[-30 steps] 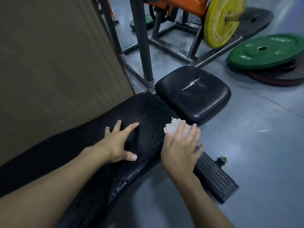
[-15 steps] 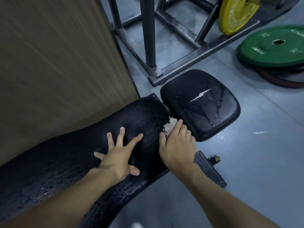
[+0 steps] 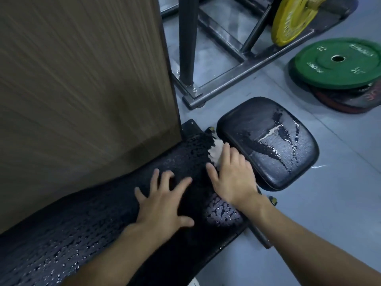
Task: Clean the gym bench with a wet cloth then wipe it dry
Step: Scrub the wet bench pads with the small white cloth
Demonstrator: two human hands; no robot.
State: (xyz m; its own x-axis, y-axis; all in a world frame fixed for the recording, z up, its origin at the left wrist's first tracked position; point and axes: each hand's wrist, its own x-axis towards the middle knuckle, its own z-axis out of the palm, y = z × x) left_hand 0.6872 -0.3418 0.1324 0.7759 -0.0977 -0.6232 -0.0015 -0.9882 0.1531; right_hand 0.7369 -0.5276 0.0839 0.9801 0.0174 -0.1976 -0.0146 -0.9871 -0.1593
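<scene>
The black gym bench back pad (image 3: 86, 223) runs from lower left to centre and is beaded with water drops. Its separate seat pad (image 3: 268, 141) lies to the right, torn in the middle and streaked with water. My right hand (image 3: 233, 174) presses a crumpled white cloth (image 3: 215, 152) flat on the far end of the back pad, by the gap to the seat. Only the cloth's far edge shows past my fingers. My left hand (image 3: 162, 199) rests on the wet back pad with fingers spread, just left of the right hand.
A wood-grain panel (image 3: 82, 83) stands close along the bench's left side. A steel rack frame (image 3: 226, 79) sits on the grey floor behind the seat. A yellow plate (image 3: 292, 19) leans on the rack; a green plate (image 3: 338, 62) lies on a stack at right.
My right hand has pushed the cloth along the back pad toward its far end. My left hand has followed a little. The view has tilted down and drawn closer.
</scene>
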